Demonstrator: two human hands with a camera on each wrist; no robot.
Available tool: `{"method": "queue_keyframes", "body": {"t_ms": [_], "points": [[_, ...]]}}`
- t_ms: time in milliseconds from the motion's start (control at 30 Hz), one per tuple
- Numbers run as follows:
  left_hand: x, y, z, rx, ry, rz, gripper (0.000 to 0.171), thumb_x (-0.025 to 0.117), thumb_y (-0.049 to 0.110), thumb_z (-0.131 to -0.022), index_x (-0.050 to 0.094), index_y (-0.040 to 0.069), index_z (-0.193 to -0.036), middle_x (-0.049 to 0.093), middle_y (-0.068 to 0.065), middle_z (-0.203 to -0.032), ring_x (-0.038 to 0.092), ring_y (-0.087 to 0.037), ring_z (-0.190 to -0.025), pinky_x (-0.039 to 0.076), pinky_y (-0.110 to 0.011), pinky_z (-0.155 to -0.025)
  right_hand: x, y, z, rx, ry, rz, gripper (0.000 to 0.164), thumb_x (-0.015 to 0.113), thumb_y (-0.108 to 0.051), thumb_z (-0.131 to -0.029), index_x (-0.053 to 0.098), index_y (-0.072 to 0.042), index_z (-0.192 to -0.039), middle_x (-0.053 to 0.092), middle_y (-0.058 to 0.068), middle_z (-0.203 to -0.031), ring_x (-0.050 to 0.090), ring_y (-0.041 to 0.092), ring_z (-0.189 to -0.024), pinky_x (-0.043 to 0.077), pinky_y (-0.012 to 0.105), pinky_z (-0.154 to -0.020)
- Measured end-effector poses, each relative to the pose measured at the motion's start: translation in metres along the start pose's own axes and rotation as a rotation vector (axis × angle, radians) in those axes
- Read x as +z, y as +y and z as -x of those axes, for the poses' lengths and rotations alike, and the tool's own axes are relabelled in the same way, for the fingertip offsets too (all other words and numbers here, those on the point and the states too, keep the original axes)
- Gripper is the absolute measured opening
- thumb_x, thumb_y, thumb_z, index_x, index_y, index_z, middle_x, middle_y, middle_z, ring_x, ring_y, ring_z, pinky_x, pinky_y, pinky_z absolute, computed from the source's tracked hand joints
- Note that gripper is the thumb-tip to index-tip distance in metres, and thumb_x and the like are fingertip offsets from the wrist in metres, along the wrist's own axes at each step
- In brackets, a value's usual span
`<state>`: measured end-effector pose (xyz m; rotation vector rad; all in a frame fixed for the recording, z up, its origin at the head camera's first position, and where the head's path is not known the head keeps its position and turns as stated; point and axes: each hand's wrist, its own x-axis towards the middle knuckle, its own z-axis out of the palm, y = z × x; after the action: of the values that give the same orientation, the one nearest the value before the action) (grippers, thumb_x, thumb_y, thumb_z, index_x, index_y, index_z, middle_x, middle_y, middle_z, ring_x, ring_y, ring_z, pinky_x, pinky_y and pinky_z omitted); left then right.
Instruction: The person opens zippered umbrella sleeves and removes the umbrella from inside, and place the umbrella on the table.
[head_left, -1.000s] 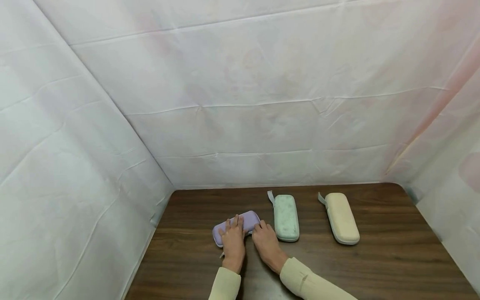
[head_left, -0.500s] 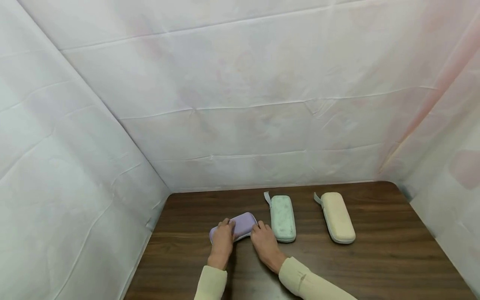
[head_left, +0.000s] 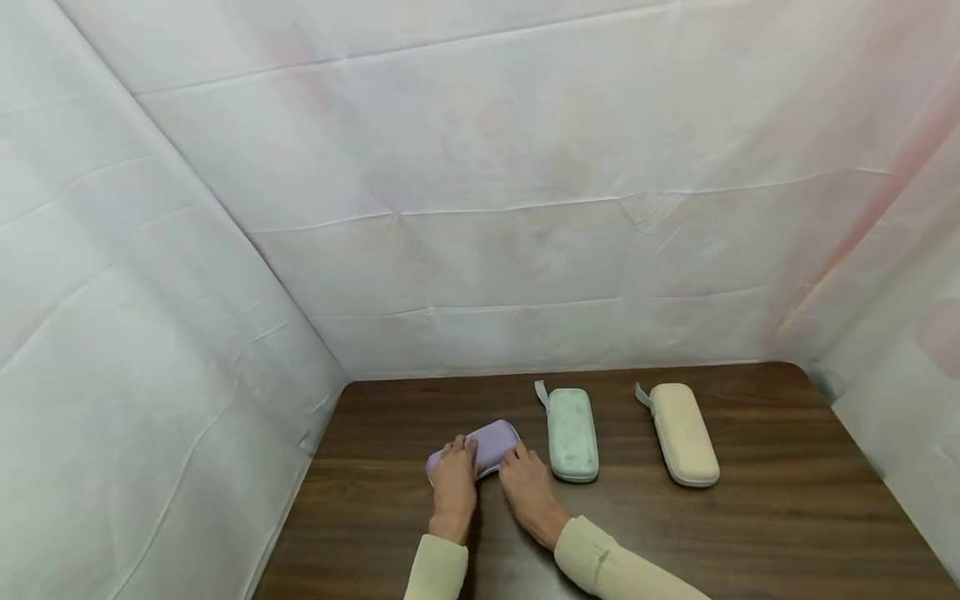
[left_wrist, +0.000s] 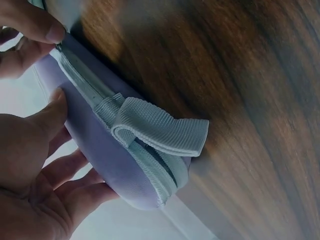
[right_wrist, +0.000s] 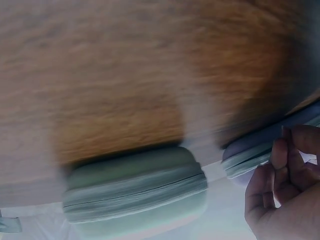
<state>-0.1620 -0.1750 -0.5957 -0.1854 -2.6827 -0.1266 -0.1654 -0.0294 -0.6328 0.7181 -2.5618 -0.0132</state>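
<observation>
A purple zip-up glasses case (head_left: 492, 443) lies slanted on the wooden table. My left hand (head_left: 455, 477) holds its left part, thumb on the near side and fingers over the far side. In the left wrist view, a grey strap loop (left_wrist: 155, 125) sticks out beside the pale zipper band (left_wrist: 82, 80), which shows a dark gap near the strap end. My right hand (head_left: 527, 487) is at the case's right end. Its thumb and fingertips (left_wrist: 52, 32) pinch at the zipper, where the small pull is mostly hidden.
A mint green case (head_left: 572, 437) with a grey strap lies just right of my right hand. Further right is a cream case (head_left: 684, 433), also strapped. The brown table (head_left: 780, 500) meets pale cloth walls (head_left: 480, 258) at its back and sides.
My left hand has shifted from lying across the top of the purple case to gripping its left part. The right hand stays at the right end.
</observation>
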Motion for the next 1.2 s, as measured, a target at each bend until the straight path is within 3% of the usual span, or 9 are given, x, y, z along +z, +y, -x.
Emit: {"method": "queue_keyframes", "body": {"t_ms": [133,333,467,633,900,1100,1200], "points": [[0.0,0.002,0.0,-0.028,-0.009,0.006,0.043,0.092,0.019,-0.073,0.078,0.008,-0.112,0.073,-0.009,-0.109,0.071,-0.029,-0.098,0.061,-0.041,-0.073,-0.004,-0.006,-0.001,-0.013,-0.008,-0.009,0.006,0.082,-0.01,-0.087,0.077,-0.014,-0.084,0.067,0.0,-0.091,0.057,0.02,-0.092,0.053,0.031,-0.075],[-0.003,0.003,0.0,-0.034,-0.003,0.04,0.041,0.092,0.016,-0.073,0.077,0.005,-0.11,0.074,-0.011,-0.109,0.072,-0.03,-0.099,0.061,-0.042,-0.077,-0.004,-0.012,-0.002,-0.019,0.073,0.02,0.006,0.08,-0.014,-0.083,0.075,-0.014,-0.08,0.065,0.0,-0.085,0.054,0.019,-0.086,0.05,0.029,-0.071],[-0.009,0.001,-0.002,0.024,0.006,0.02,0.038,0.094,0.017,-0.071,0.075,0.004,-0.101,0.073,-0.011,-0.1,0.071,-0.031,-0.09,0.06,-0.041,-0.072,-0.006,-0.013,-0.002,-0.008,0.105,0.027,0.007,0.08,-0.014,-0.082,0.074,-0.014,-0.078,0.064,0.0,-0.084,0.054,0.019,-0.085,0.05,0.029,-0.07],[-0.018,-0.003,-0.005,0.124,0.002,0.021,0.034,0.094,0.011,-0.069,0.07,0.003,-0.091,0.07,-0.012,-0.092,0.068,-0.033,-0.078,0.057,-0.042,-0.066,-0.008,-0.014,-0.002,0.003,0.086,0.019,0.008,0.081,-0.013,-0.083,0.074,-0.015,-0.079,0.064,0.0,-0.085,0.053,0.019,-0.085,0.05,0.029,-0.071],[-0.021,-0.002,-0.003,0.087,-0.059,-0.012,0.041,0.091,0.01,-0.076,0.076,0.0,-0.113,0.075,-0.018,-0.114,0.073,-0.034,-0.094,0.061,-0.042,-0.077,-0.007,-0.021,-0.004,-0.002,0.08,0.017,0.006,0.076,-0.013,-0.085,0.076,-0.015,-0.08,0.065,-0.001,-0.086,0.055,0.018,-0.087,0.052,0.03,-0.074],[-0.019,-0.003,-0.003,0.091,-0.086,-0.015,0.043,0.09,0.01,-0.077,0.076,-0.001,-0.116,0.075,-0.02,-0.119,0.073,-0.035,-0.1,0.061,-0.042,-0.082,-0.006,-0.03,-0.005,-0.017,0.084,0.005,0.004,0.08,-0.013,-0.084,0.077,-0.015,-0.082,0.065,-0.001,-0.086,0.054,0.017,-0.085,0.052,0.028,-0.073],[-0.022,-0.003,-0.004,0.113,-0.108,0.018,0.04,0.086,0.002,-0.079,0.075,-0.004,-0.117,0.074,-0.022,-0.12,0.073,-0.037,-0.101,0.061,-0.044,-0.084,-0.006,-0.033,-0.005,-0.003,0.068,0.008,0.005,0.081,-0.014,-0.084,0.077,-0.016,-0.082,0.065,-0.002,-0.087,0.054,0.017,-0.086,0.052,0.027,-0.074]]}}
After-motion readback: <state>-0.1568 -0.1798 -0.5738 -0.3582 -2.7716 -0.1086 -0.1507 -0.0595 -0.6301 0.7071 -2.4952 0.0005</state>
